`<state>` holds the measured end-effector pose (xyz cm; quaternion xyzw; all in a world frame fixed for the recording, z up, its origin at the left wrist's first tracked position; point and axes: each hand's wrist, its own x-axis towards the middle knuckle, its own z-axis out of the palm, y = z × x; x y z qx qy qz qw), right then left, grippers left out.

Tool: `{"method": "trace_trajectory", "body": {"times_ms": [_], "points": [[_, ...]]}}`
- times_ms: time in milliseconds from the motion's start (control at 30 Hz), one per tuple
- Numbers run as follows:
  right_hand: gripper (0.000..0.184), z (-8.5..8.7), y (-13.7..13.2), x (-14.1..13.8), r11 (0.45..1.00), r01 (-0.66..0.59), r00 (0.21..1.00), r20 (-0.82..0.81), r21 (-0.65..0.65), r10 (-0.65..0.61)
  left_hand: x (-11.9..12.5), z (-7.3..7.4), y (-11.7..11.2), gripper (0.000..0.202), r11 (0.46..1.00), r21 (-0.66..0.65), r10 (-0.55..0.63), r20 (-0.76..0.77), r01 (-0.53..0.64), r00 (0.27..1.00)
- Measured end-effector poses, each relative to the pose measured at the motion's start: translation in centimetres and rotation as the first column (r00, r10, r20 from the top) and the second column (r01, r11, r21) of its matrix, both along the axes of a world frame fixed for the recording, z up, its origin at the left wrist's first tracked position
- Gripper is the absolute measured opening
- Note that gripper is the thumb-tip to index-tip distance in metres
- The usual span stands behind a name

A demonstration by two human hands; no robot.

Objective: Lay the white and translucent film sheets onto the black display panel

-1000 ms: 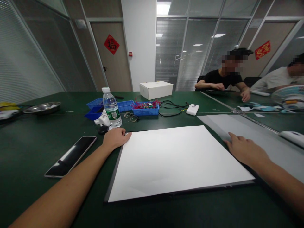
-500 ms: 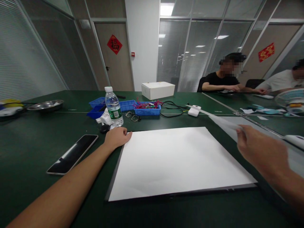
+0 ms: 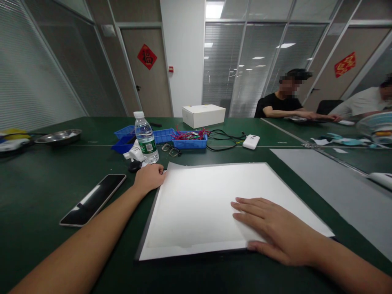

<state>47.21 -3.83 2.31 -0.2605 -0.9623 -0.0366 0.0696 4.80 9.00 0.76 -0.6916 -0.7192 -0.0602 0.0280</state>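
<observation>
A large white sheet (image 3: pixel 214 192) lies on a dark board (image 3: pixel 143 241) on the green table (image 3: pixel 39 188), with a thin translucent sheet laid over it. My left hand (image 3: pixel 149 177) rests at the board's far left corner, fingers curled on the sheet's edge. My right hand (image 3: pixel 272 228) lies flat on the sheet's near right part, fingers stretched out and pointing left. A stack of grey sheets (image 3: pixel 330 183) lies to the right.
A black phone (image 3: pixel 93 199) lies left of the board. Behind stand a water bottle (image 3: pixel 146 139), glasses (image 3: pixel 171 151), blue trays (image 3: pixel 188 141) with coloured bits, cables, a white box (image 3: pixel 203 115) and a metal dish (image 3: pixel 58 136). Two people sit at the far right.
My right hand lifted a thin sheet from the grey stack on the right, carried it left and laid it over the white sheet. It now presses flat on it. My left hand stayed.
</observation>
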Motion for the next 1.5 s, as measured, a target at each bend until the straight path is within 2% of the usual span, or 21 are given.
{"method": "trace_trajectory", "body": {"times_ms": [100,167,400,533,633,700,767,800,833,867,900,1000,1033,1067,1100,1167,1267,1400,1500], "points": [[0.068,-0.1,0.1,0.3,0.999,-0.014,1.0,-0.025,-0.03,0.014,-0.1,-0.2,0.2,0.035,1.0,-0.001,0.003,0.003,-0.003,1.0],[0.063,-0.1,0.1,0.2,0.999,-0.018,0.999,-0.033,-0.04,0.017,-0.2,-0.4,0.3,0.041,1.0,-0.001,0.011,0.01,-0.011,1.0],[0.052,0.2,0.0,0.0,0.996,-0.059,0.996,-0.072,-0.062,0.054,-0.1,-0.7,0.4,0.078,0.997,0.028,0.068,0.057,-0.07,0.996],[0.053,0.3,-0.1,-0.1,0.995,-0.053,0.997,-0.067,-0.081,0.047,-0.2,-0.2,0.2,0.084,0.998,0.034,0.056,0.115,-0.06,0.992],[0.06,0.0,0.2,0.3,0.997,-0.064,0.997,-0.053,-0.044,0.061,-0.2,0.1,0.1,0.085,0.999,0.029,0.03,0.147,-0.034,0.989],[0.058,-0.4,1.1,1.6,0.999,-0.013,0.994,-0.107,0.03,0.016,-0.1,0.2,0.1,0.081,0.999,0.026,0.023,0.143,-0.027,0.989],[0.05,-0.7,2.6,4.0,0.977,0.179,0.965,-0.214,0.115,-0.151,0.1,0.1,0.1,0.074,1.0,0.022,0.016,0.127,-0.018,0.992],[0.047,-0.8,3.5,5.7,0.926,0.35,0.916,-0.261,0.141,-0.306,0.2,0.1,0.1,0.069,1.0,0.02,0.011,0.117,-0.013,0.993],[0.048,-1.0,4.5,7.7,0.839,0.525,0.836,-0.269,0.143,-0.478,0.3,0.0,0.1,0.064,1.0,0.019,0.008,0.106,-0.01,0.994],[0.051,-1.2,5.5,9.8,0.705,0.694,0.715,-0.257,0.149,-0.65,0.3,0.0,0.1,0.059,1.0,0.019,0.009,0.094,-0.01,0.995],[0.057,-1.5,6.4,12.0,0.609,0.78,0.623,-0.257,0.142,-0.739,0.4,0.0,0.1,0.055,1.0,0.02,0.011,0.083,-0.012,0.996],[0.079,-2.7,8.4,18.1,0.35,0.93,0.368,-0.253,0.116,-0.895,0.3,-0.1,0.1,0.049,1.0,0.019,0.011,0.06,-0.013,0.998],[0.079,-3.2,8.7,19.5,0.309,0.946,0.323,-0.225,0.096,-0.919,0.3,-0.1,0.1,0.048,1.0,0.019,0.011,0.055,-0.012,0.998],[0.076,-3.7,8.9,20.6,0.295,0.952,0.305,-0.198,0.076,-0.932,0.3,-0.1,0.2,0.047,1.0,0.02,0.01,0.05,-0.011,0.999],[0.073,-4.1,9.0,21.4,0.31,0.949,0.316,-0.175,0.062,-0.933,0.3,-0.1,0.2,0.047,1.0,0.021,0.009,0.047,-0.01,0.999],[0.066,-4.6,9.0,21.9,0.376,0.924,0.382,-0.153,0.063,-0.912,0.2,-0.2,0.2,0.046,1.0,0.024,0.011,0.042,-0.012,0.999],[0.052,-4.2,8.3,21.1,0.464,0.875,0.482,-0.163,0.137,-0.861,0.2,-0.3,0.2,0.046,1.0,0.022,0.015,0.041,-0.016,0.999],[0.04,-1.5,6.8,18.3,0.48,0.825,0.547,-0.206,0.298,-0.812,0.2,-0.3,0.2,0.046,1.0,0.022,0.021,0.045,-0.022,0.999],[0.031,0.4,5.4,14.3,0.486,0.765,0.612,-0.244,0.423,-0.752,0.2,-0.2,0.1,0.045,0.999,0.026,0.022,0.049,-0.024,0.999]]}}
